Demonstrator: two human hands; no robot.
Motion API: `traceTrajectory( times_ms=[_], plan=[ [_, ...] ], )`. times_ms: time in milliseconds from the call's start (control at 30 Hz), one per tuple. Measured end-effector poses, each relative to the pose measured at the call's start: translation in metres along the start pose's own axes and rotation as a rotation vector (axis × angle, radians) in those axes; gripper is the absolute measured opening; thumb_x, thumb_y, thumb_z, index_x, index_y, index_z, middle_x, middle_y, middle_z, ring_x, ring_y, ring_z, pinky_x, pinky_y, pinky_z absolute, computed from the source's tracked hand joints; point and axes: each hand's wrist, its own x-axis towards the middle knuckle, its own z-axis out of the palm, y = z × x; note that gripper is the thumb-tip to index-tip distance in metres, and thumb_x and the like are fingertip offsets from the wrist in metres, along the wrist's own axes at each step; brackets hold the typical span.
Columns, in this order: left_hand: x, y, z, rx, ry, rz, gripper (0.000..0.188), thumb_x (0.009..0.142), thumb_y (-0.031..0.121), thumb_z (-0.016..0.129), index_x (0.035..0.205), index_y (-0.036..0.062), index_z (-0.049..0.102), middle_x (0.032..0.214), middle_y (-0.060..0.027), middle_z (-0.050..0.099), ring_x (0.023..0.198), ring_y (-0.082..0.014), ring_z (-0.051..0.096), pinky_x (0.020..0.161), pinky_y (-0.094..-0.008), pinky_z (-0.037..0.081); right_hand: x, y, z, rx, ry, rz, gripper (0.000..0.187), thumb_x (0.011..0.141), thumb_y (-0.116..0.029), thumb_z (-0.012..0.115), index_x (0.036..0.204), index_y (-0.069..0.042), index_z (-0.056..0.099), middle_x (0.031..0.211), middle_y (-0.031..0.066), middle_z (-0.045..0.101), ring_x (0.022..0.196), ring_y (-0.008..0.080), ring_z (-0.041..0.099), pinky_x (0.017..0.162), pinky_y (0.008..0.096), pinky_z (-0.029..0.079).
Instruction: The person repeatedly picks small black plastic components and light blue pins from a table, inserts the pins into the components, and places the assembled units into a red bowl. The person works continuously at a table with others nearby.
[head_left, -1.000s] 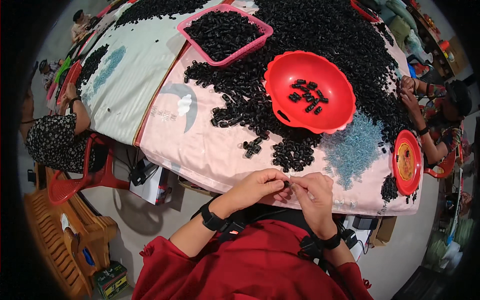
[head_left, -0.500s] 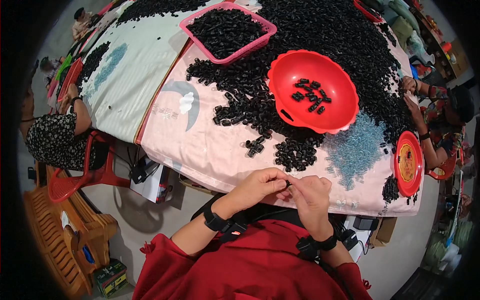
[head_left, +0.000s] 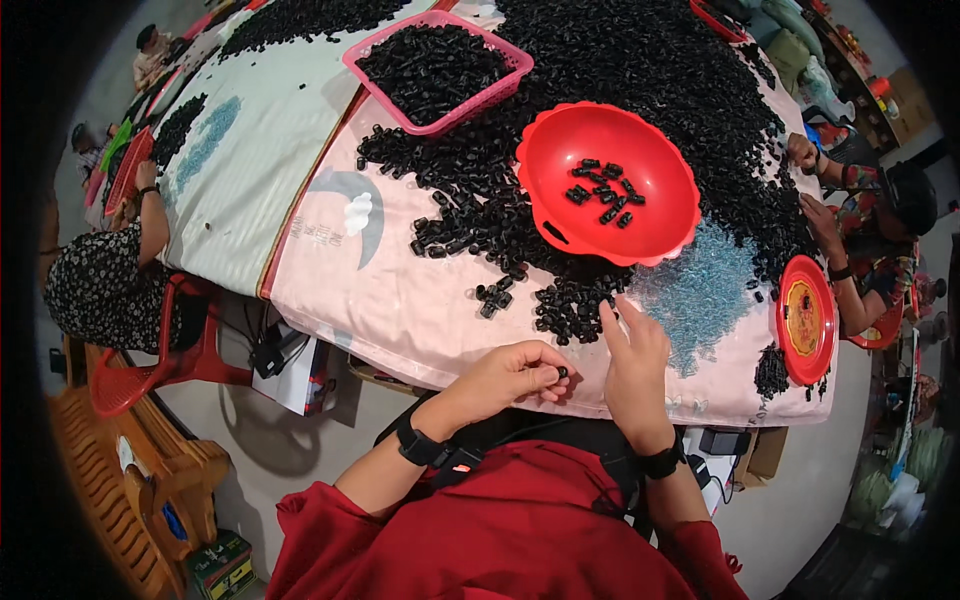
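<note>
Between the thumb and forefinger of my left hand [head_left: 515, 378] is a small black plastic piece [head_left: 562, 372], held just over the table's near edge. My right hand [head_left: 638, 365] is open, fingers stretched forward to the right side of a small heap of black pieces [head_left: 570, 312]. Its fingertips are at the heap's edge; whether they touch a piece I cannot tell. Right of that hand lies a spread of small clear bluish pieces [head_left: 697, 290]. Beyond the heap, a red scalloped bowl [head_left: 660, 165] holds several black pieces.
A pink basket [head_left: 440, 125] full of black pieces stands at the back left, beside a large black pile [head_left: 620, 60]. A small red tray [head_left: 826, 330] sits at the right edge, near a co-worker's hands [head_left: 820, 215]. Another person [head_left: 110, 280] sits at the left.
My hands have come apart. The right one has moved forward to the small heap and opened its fingers; the left stays near the table edge with the black piece.
</note>
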Motion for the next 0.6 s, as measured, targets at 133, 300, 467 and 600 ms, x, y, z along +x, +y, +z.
traceTrajectory(
  times_ms=[133,300,467,600],
  plan=[
    [-0.001,0.002,-0.002,0.024,-0.01,-0.027,0.022,0.111,0.016,0.059,0.127,0.0037,0.068,0.113,-0.004,0.073,0.099,-0.0102,0.07,0.086,-0.0245,0.056,-0.007,0.002,0.004,-0.061,-0.102,-0.081,0.052,0.087,0.002,0.058,0.139,-0.001,0.064,0.149,0.0168,0.059,0.136,0.0372,0.054,0.111,0.0481,0.043],
    [-0.001,0.001,-0.002,0.0,-0.013,-0.034,0.025,0.11,0.018,0.06,0.128,0.0028,0.067,0.114,-0.006,0.073,0.1,-0.0122,0.071,0.088,-0.0272,0.058,-0.013,0.016,0.008,0.277,-0.009,-0.1,0.048,0.084,0.007,0.062,0.132,0.001,0.068,0.142,0.0153,0.065,0.127,0.0374,0.06,0.107,0.0456,0.046],
    [0.001,-0.001,-0.003,0.021,-0.019,-0.01,0.026,0.111,0.02,0.061,0.128,0.0015,0.066,0.115,-0.007,0.073,0.102,-0.0131,0.071,0.089,-0.0281,0.058,0.004,0.021,0.004,0.169,0.153,0.006,0.039,0.086,0.011,0.06,0.123,0.0,0.07,0.118,0.0151,0.071,0.107,0.0356,0.063,0.094,0.0426,0.049],
    [0.001,0.004,-0.001,0.032,-0.019,-0.028,0.026,0.111,0.02,0.061,0.128,0.0009,0.066,0.115,-0.0076,0.073,0.102,-0.0132,0.071,0.091,-0.0281,0.058,0.013,0.015,0.008,-0.024,0.138,-0.055,0.036,0.088,0.009,0.062,0.12,-0.003,0.071,0.111,0.0143,0.069,0.1,0.034,0.062,0.093,0.0433,0.045]
  ],
)
